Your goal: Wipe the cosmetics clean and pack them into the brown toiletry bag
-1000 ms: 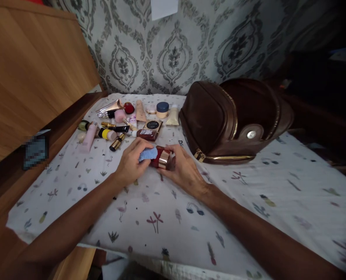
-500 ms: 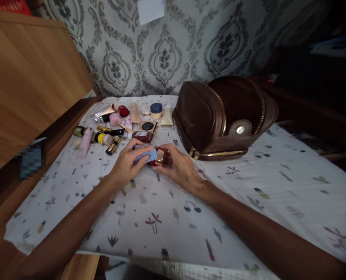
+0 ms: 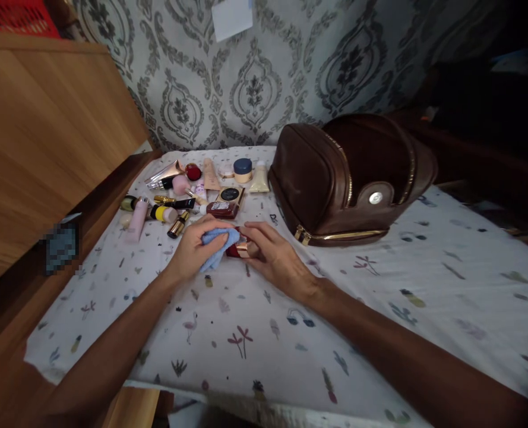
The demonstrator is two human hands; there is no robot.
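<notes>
My left hand (image 3: 192,249) is closed round a small blue cloth (image 3: 217,244) and presses it against a dark red bottle with a gold cap (image 3: 239,249). My right hand (image 3: 275,258) grips that bottle from the right, fingers curled over the cap. Both hands rest low over a white patterned sheet (image 3: 290,333), near the middle of the view. Most of the bottle is hidden by the cloth and fingers.
Several cosmetics (image 3: 187,190) lie scattered behind my left hand: tubes, lipsticks, a jar with a blue lid (image 3: 243,169), a flat red bottle (image 3: 221,208). An open brown leather bag (image 3: 348,178) stands to the right. A wooden headboard (image 3: 54,131) rises at left.
The blue cloth has spread further over the red bottle, covering more of it. My right fingers have shifted over the cap. The camera has moved slightly.
</notes>
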